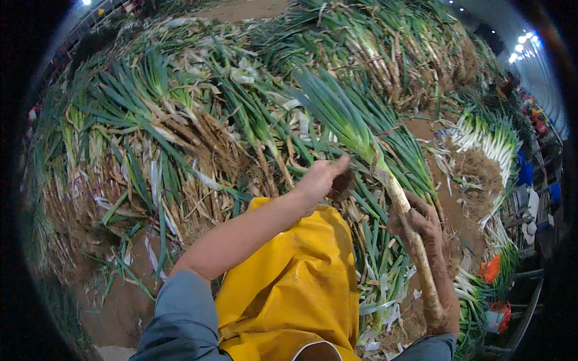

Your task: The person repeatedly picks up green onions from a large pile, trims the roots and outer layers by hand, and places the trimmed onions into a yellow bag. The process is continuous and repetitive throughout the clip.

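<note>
My right hand (420,221) is closed around the pale, soil-marked shaft of a large green onion stalk (397,194). The stalk slants up and to the left, its green leaves fanned out at the top and its root end down by my right forearm. To the left of the shaft, apart from it, is my left hand (323,178). One finger reaches toward the stalk, while the rest are in shadow and partly hidden, so a small thing in them cannot be ruled out. A yellow apron (289,275) covers my lap below the hands.
Untrimmed green onions with brown roots (203,135) lie heaped on the left, and more bundles (379,58) lie at the back. Cleaned white-stemmed onions (483,131) are on the right, near an orange bag (490,269) and a pale container (496,318). Peeled leaves litter the brown ground (113,302).
</note>
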Demonstrator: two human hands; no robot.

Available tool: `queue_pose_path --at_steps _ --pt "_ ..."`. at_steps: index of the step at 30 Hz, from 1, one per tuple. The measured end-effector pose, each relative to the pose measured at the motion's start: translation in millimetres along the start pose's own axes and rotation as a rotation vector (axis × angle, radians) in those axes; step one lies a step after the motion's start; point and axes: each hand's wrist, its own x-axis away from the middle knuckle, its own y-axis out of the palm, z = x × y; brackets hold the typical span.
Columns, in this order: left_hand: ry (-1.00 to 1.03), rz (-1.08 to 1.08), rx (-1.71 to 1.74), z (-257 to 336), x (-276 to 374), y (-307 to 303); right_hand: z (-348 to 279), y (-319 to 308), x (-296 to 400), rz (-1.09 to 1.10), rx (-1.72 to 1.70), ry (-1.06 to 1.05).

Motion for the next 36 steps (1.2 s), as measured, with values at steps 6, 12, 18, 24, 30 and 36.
queue_pose_path --at_steps 6,12,18,24,30,36 --pt "0.146 -0.13 0.361 33.4 -15.5 45.2 1.8 -9.7 28.4 -0.053 -0.027 0.033" --pt "0.301 -0.016 0.443 19.0 -45.0 62.4 47.0 -47.7 -4.0 -0.098 -0.05 0.01" --pt "0.319 0.057 0.398 -5.2 -52.5 75.5 32.4 -20.5 -91.0 0.194 -0.124 -0.036" --pt "0.518 0.138 0.432 -6.8 -63.3 71.5 53.8 2.3 -116.8 0.293 -0.284 -0.073" --pt "0.586 0.278 0.406 7.1 -66.6 50.7 77.3 12.1 -103.5 0.395 -0.53 -0.124" --pt "0.545 0.509 0.646 46.5 -60.0 -5.4 226.9 -123.2 8.1 0.706 0.217 0.066"
